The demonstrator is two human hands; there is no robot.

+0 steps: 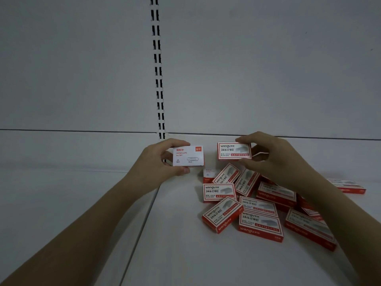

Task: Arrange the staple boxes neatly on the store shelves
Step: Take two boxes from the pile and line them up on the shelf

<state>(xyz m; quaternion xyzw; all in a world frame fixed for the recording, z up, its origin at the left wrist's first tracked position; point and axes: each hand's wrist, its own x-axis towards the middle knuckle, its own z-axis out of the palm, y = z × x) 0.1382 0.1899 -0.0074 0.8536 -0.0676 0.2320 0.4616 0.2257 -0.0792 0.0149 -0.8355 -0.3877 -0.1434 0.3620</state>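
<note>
back panel point(268, 69) grey | slotted upright point(158, 69) vertical, black slots

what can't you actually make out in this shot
Head view:
- Right hand and its forearm cover part of the box pile, so no full count.
- A white box in the pile is half buried; its print is too small to read.
- Fine print on the paper clip box in the left hand is too small.
- Far right box is blurred.
</note>
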